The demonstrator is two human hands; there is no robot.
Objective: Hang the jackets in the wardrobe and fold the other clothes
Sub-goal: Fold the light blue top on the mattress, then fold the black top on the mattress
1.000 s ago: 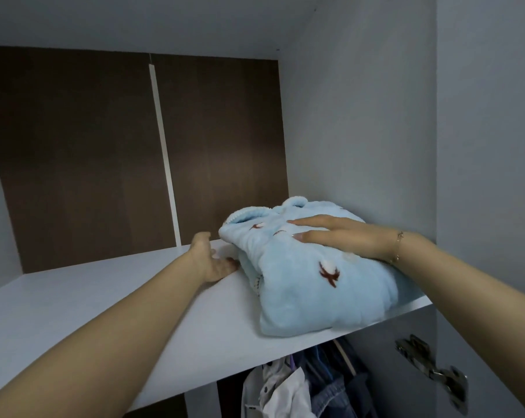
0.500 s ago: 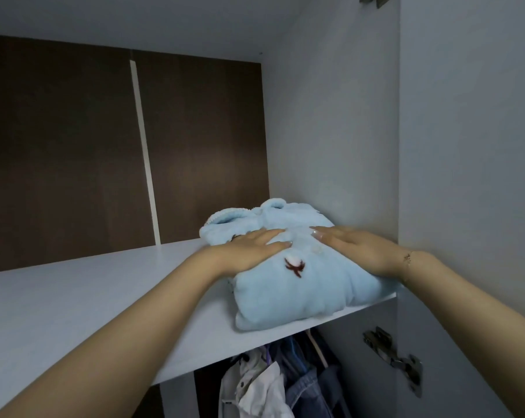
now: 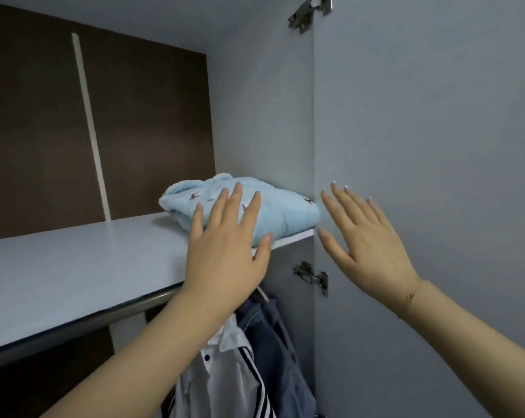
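A folded light-blue fleece garment [image 3: 282,212] with small brown marks lies on the white wardrobe shelf [image 3: 74,267], tucked into the right corner. My left hand [image 3: 228,251] hovers in front of it, fingers straight and spread, holding nothing. My right hand [image 3: 367,239], also spread and empty, is in front of the open grey wardrobe door [image 3: 421,146], off the garment. Below the shelf hang a white jacket with dark stripes [image 3: 225,372] and a blue denim jacket [image 3: 273,336].
The wardrobe's brown back panel [image 3: 44,131] has a pale vertical strip. Metal hinges [image 3: 312,276] sit on the door's inner edge, one more at the top. A metal rail [image 3: 128,309] runs under the shelf's front edge.
Both hands have lifted off the blue garment and drawn back toward me with fingers spread. The garment stays on the shelf. The view has dropped and pulled back.
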